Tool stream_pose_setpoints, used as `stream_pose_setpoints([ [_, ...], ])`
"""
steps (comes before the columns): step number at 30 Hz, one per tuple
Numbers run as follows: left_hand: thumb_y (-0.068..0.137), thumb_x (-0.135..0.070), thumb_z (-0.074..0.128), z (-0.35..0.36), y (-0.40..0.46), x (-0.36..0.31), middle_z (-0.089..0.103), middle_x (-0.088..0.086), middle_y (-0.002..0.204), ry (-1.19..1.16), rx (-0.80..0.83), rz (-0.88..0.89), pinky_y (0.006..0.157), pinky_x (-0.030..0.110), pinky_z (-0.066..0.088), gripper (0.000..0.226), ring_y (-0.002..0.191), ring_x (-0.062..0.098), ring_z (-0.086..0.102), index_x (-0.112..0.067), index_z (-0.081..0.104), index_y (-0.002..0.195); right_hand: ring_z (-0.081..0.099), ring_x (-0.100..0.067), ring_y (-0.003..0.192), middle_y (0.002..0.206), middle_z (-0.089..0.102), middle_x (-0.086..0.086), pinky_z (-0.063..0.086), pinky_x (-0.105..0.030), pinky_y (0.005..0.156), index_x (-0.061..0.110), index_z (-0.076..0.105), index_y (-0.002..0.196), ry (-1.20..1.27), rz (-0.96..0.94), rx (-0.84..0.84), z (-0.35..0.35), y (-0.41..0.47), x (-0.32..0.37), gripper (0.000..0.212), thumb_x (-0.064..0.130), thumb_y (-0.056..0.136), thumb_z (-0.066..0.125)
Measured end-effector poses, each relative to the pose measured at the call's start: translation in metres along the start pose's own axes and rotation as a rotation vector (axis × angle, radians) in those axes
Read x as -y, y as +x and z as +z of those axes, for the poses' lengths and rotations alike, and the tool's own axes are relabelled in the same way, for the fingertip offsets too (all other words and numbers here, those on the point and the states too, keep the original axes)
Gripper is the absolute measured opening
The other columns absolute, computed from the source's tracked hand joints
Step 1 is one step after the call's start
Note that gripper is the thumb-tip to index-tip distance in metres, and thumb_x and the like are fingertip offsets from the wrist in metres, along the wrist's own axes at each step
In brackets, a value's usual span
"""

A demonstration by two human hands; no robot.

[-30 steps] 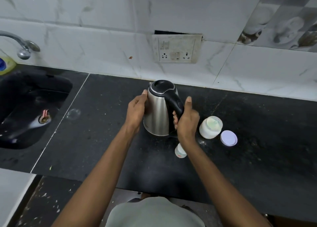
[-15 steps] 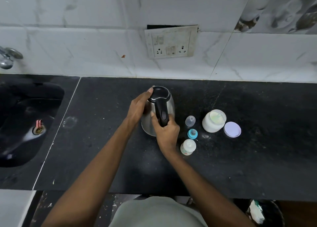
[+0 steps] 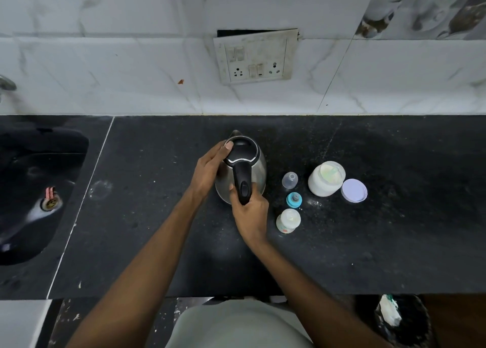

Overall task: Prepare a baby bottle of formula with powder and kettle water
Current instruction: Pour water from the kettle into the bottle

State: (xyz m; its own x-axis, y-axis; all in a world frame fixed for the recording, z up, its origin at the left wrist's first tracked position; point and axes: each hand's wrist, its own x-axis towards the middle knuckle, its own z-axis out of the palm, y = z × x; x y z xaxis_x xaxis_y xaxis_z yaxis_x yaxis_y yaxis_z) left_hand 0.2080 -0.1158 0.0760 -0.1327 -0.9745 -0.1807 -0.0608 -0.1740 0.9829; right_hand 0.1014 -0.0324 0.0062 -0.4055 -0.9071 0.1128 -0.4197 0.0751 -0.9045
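A steel kettle (image 3: 259, 171) with a black lid and handle stands on the black counter (image 3: 394, 229). My right hand (image 3: 251, 213) grips the handle from below. My left hand (image 3: 210, 170) rests against the kettle's left side, thumb on the lid's rim. To the right stands the open baby bottle (image 3: 288, 220) with white powder inside. Beyond it lie a blue-ringed teat (image 3: 294, 200) and a clear cap (image 3: 289, 180). The open white formula jar (image 3: 326, 178) holds a scoop, and its pale lid (image 3: 354, 190) lies beside it.
A dark sink (image 3: 34, 190) with a drain lies at the left, a tap end showing above it. A wall socket plate (image 3: 253, 57) sits on the marble backsplash. A dark bin (image 3: 402, 318) stands below the counter's front edge at the right.
The view tilted further down over the counter. My right hand shifted lower on the kettle handle, and the handle now points toward me. My left hand's thumb came onto the lid rim.
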Motion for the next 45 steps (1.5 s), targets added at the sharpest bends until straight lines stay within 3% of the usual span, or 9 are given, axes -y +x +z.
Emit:
stream_pose_setpoints([
  [5,0.095,-0.061,0.066,-0.005,-0.001,0.010,0.065,-0.014,0.144,0.002,-0.051,-0.048,0.120,0.032,0.042,0.057,0.134,-0.002,0.058,-0.028,0.066,0.141,0.065,-0.014,0.068,0.072,0.065,0.006,0.055,-0.040,0.067,0.014,0.063,0.090,-0.020,-0.067,0.164,-0.018,-0.004,0.003,0.044,0.058,0.098,0.058],
  [8,0.088,-0.066,0.072,-0.004,-0.008,0.020,0.062,-0.019,0.145,-0.044,-0.121,-0.084,0.124,0.034,0.037,0.067,0.135,-0.006,0.054,-0.029,0.064,0.143,0.058,-0.019,0.064,0.067,0.059,0.005,0.051,-0.046,0.065,0.020,0.058,0.076,0.017,-0.104,0.069,-0.044,0.010,0.003,0.042,0.051,0.103,0.054],
  [11,0.088,-0.059,0.076,-0.002,-0.018,0.026,0.067,-0.022,0.138,-0.154,-0.134,-0.134,0.123,0.037,0.038,0.056,0.132,-0.004,0.057,-0.034,0.066,0.138,0.066,-0.017,0.094,0.101,0.068,0.003,0.056,-0.042,0.083,0.019,0.069,0.106,0.118,-0.030,-0.045,-0.065,0.040,0.007,0.034,0.052,0.098,0.062],
  [15,0.086,-0.059,0.079,0.003,-0.026,0.026,0.065,-0.015,0.144,-0.204,-0.130,-0.136,0.122,0.042,0.041,0.071,0.135,0.004,0.058,-0.031,0.059,0.148,0.042,-0.005,0.140,0.157,0.045,0.013,0.037,-0.032,0.116,0.044,0.045,0.151,0.208,0.236,0.286,-0.069,0.074,0.021,0.070,0.068,0.088,0.068],
  [19,0.086,-0.057,0.080,0.003,-0.026,0.023,0.068,-0.012,0.140,-0.213,-0.131,-0.131,0.121,0.046,0.043,0.065,0.134,0.009,0.061,-0.033,0.063,0.143,0.052,-0.008,0.138,0.152,0.052,0.021,0.047,-0.051,0.113,0.062,0.043,0.143,0.312,0.432,0.418,-0.048,0.076,0.013,0.082,0.083,0.070,0.075],
  [22,0.092,-0.048,0.076,0.000,-0.025,0.023,0.071,-0.014,0.135,-0.227,-0.126,-0.123,0.119,0.043,0.045,0.049,0.130,0.007,0.064,-0.034,0.067,0.138,0.059,-0.006,0.129,0.139,0.061,0.024,0.052,-0.049,0.109,0.060,0.046,0.143,0.356,0.438,0.393,-0.040,0.072,0.011,0.084,0.082,0.068,0.077],
  [27,0.089,-0.054,0.077,-0.002,-0.027,0.022,0.069,-0.015,0.137,-0.228,-0.146,-0.139,0.119,0.045,0.044,0.056,0.131,0.008,0.063,-0.036,0.065,0.141,0.063,-0.003,0.123,0.121,0.063,0.034,0.054,-0.047,0.107,0.057,0.048,0.143,0.360,0.429,0.384,-0.039,0.069,0.014,0.083,0.082,0.069,0.077],
  [33,0.089,-0.053,0.078,-0.001,-0.030,0.022,0.070,-0.012,0.137,-0.237,-0.149,-0.142,0.118,0.048,0.046,0.056,0.130,0.013,0.064,-0.036,0.065,0.141,0.055,-0.007,0.135,0.147,0.057,0.021,0.051,-0.051,0.110,0.053,0.047,0.146,0.360,0.425,0.409,-0.043,0.071,0.015,0.085,0.079,0.071,0.077],
  [45,0.091,-0.056,0.074,-0.003,-0.032,0.023,0.068,-0.016,0.139,-0.192,-0.130,-0.155,0.116,0.050,0.047,0.056,0.132,0.009,0.062,-0.039,0.062,0.143,0.052,-0.016,0.139,0.156,0.050,0.012,0.056,-0.053,0.102,0.055,0.042,0.149,0.311,0.424,0.463,-0.052,0.073,0.019,0.086,0.081,0.073,0.073],
])
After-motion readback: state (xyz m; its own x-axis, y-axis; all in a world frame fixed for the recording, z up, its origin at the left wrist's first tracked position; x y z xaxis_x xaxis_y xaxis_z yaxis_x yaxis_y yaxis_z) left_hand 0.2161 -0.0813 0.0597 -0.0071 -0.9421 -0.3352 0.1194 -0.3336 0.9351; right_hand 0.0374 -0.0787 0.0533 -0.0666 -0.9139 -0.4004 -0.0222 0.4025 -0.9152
